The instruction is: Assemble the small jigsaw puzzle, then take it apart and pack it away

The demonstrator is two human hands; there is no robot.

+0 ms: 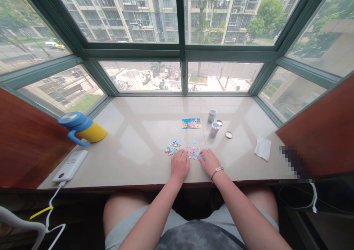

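Near the front edge of the pale sill (132, 158), the left hand (179, 165) and the right hand (210, 162) lie palm down, side by side. Their fingertips touch some puzzle pieces (193, 154); if they pinch one, I cannot tell. A second heap (173, 146) lies just left. There is bare surface up to the bottle (83, 129) at the left; the cans (214, 129) and a tissue (262, 148) are to the right.

sill (143, 132) looks like glossy polished stone; side panels (24, 146) matt reddish wood; bottle (83, 129) smooth plastic; tissue (263, 148) soft crumpled paper
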